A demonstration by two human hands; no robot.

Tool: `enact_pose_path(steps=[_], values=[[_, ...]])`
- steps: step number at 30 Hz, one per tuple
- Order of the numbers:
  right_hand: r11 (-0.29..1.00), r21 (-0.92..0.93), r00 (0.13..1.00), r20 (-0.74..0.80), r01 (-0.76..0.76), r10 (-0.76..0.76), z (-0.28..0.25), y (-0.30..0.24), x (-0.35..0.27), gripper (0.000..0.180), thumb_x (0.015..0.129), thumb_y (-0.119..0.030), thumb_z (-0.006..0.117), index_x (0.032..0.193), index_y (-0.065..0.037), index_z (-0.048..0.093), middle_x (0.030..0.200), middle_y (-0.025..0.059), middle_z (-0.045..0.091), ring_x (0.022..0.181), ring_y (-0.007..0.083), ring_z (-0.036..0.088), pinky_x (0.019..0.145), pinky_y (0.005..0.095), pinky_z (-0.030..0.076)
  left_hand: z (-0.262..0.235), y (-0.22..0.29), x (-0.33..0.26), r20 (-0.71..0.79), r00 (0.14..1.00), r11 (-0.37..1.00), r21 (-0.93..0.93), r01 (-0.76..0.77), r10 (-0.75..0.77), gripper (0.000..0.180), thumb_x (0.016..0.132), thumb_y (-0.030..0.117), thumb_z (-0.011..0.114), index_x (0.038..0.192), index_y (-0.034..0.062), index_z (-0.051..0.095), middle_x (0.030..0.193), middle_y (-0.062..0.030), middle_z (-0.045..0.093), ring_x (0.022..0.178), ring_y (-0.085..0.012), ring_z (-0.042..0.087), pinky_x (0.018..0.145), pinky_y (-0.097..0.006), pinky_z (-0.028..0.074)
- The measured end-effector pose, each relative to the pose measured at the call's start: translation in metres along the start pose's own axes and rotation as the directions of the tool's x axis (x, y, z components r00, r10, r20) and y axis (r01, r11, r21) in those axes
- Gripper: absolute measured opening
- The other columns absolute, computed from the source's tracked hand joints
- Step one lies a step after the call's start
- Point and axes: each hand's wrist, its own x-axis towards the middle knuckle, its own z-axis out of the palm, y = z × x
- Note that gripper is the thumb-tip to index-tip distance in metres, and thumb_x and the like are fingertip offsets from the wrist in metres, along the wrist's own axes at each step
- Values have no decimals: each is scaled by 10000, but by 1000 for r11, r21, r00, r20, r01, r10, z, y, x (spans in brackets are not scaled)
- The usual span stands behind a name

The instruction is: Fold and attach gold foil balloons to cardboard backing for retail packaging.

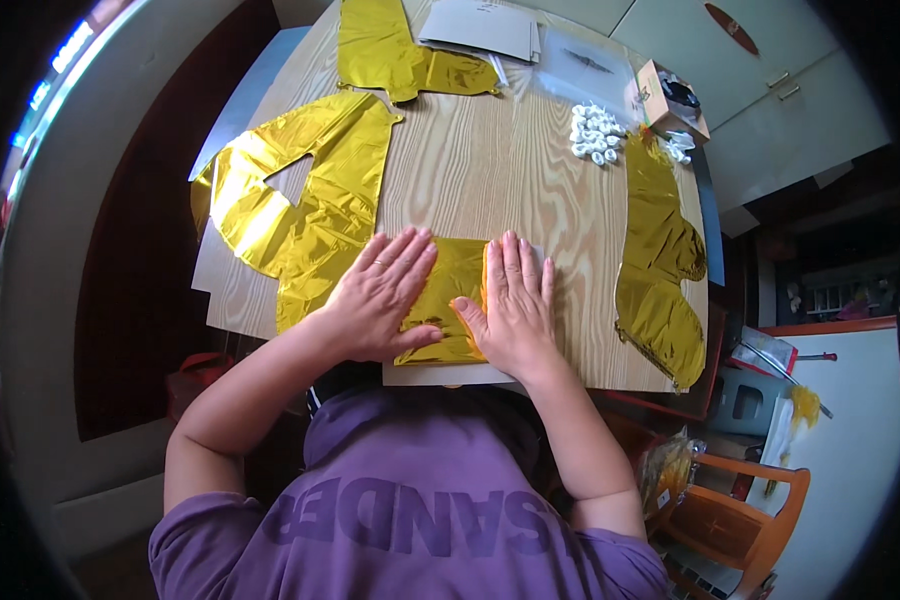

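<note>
Nearest, a purple top [420, 450] and bare forearms [270, 365] over the near edge of the wood-grain counter [470, 165]. Off to the right, below counter level, a wooden chair [776, 500], with a clear bag [667, 470] beside it.

At the near edge of the counter, a pale sheet [435, 376] partly covered by a gold foil piece [450, 285], flat between both hands. On its left part, the left hand [385, 298], palm down and opened flat, fingers nearly together, thumb pointing inward, gripping nothing. On its right edge, by an orange strip, the right hand [513, 308], also palm down and spread flat, thumb out over the foil, with nothing in its grasp.

Just left of the left hand and stretching away from it, a large, creased foil shape [345, 180] with a triangular opening; impossible to tell whether joined to the piece between the hands. Well to the right, a curved foil shape [660, 260], lying flat near the counter's right edge.

Farther out, a cluster of small white pieces [596, 133], near an open box [652, 96] with something dark inside. Beside these, a clear plastic sheet [580, 78]. Toward the far edge, another foil shape [370, 48], touching or close to a stack of white cards [475, 30]. Beyond, pale cabinet doors [770, 60].
</note>
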Motion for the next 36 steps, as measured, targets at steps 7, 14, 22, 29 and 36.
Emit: enact_pose_path(steps=[7, 14, 22, 29, 36], values=[[1000, -5, 1000, 12, -15, 16, -2, -1, -1, 887, 993, -600, 435, 1562, 51, 235, 1637, 273, 187, 1532, 409, 156, 1223, 593, 40, -13, -17, -11, 68, 995, 998, -4, 70, -70, 1033, 908, 744, 448, 1541, -57, 285, 1624, -239, 261, 1538, -348, 195, 1249, -503, 106], [999, 22, 999, 19, -32, 31, -1, 0, 2, 883, 988, -590, 462, 1568, 33, 227, 1633, 278, 191, 1533, 409, 153, 1224, 589, 37, -37, 27, 11, -67, 976, 975, -88, 202, -208, 962, 941, 649, 517, 1535, -69, 277, 1623, -262, 235, 1540, -372, 160, 1246, -513, 99], [616, 787, 876, -267, -43, 401, -36, 37, -42, 417, 985, -269, 624, 1285, 18, 594, 1230, 244, 640, 1128, 323, 641, 951, 384, 506, 18, 34, 29, -157, 979, 987, -109, 114, -131, 841, 939, 626, 517, 1474, -16, 428, 1572, -240, 357, 1490, -418, 275, 1222, -532, 180], [263, 704, 733, 525, -659, 432, -46, 17, -143, 398, 1004, -345, 626, 1034, 45, 701, 880, 145, 744, 672, 154, 688, 623, 275, 537, 2, 20, 34, -149, 986, 987, -151, 55, -78, 754, 912, 575, 594, 1402, 9, 501, 1445, -208, 478, 1386, -390, 400, 1192, -538, 247], [-385, 809, 745, 573, -445, 341, -10, -8, -138, 231, 1015, -232, 597, 954, -27, 686, 843, 164, 743, 660, 173, 698, 641, 282, 561, -1, 29, 32, -122, 991, 992, -118, 32, -47, 747, 905, 556, 616, 1419, 27, 497, 1473, -208, 475, 1411, -383, 399, 1192, -547, 252]])
